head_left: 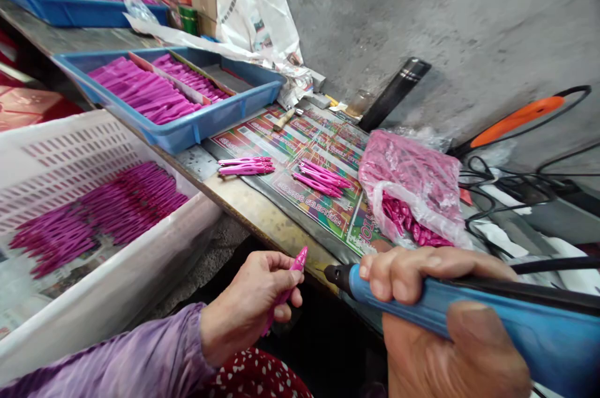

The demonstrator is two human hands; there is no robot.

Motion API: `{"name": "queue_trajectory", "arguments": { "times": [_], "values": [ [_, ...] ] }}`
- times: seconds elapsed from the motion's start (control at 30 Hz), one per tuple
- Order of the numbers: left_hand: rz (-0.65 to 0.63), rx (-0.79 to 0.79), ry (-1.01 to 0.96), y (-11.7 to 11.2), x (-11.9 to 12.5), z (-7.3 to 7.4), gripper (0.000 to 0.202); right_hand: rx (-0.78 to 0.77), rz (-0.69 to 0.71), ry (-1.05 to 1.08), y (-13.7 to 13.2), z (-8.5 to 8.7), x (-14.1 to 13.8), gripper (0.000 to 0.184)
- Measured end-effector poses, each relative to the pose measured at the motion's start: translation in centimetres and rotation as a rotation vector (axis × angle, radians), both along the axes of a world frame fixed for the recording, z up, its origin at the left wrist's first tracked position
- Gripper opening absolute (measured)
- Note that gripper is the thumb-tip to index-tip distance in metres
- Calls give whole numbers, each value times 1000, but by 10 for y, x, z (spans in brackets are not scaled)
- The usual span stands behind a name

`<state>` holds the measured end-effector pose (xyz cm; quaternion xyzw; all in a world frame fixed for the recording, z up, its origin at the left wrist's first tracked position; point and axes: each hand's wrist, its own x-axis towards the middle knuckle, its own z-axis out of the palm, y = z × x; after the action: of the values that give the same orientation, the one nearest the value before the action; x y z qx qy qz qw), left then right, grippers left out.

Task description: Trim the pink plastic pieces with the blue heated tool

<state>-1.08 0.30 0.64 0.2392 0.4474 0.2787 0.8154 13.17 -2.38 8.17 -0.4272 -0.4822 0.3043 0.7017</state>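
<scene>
My left hand is closed around a pink plastic piece, its tip pointing up near the bench edge. My right hand grips a blue electric tool with a black nose; the nose points left, a short gap from the pink piece. On the printed mat lie two small groups of pink pieces, one at the left and one in the middle. A clear bag of pink parts sits just beyond my right hand.
A white slotted crate holding many pink pieces stands at the left. A blue tray of pink pieces sits on the bench behind it, another blue tray farther back. Black cables, an orange-handled tool and a black cylinder lie by the grey wall.
</scene>
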Motion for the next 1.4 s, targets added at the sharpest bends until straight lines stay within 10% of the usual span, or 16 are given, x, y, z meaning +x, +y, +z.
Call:
{"name": "queue_trajectory", "arguments": {
  "times": [1.4],
  "values": [
    [73,-63,39,-1,13,-3,20,-66,63,26,24,2,-17,28]
  ]
}}
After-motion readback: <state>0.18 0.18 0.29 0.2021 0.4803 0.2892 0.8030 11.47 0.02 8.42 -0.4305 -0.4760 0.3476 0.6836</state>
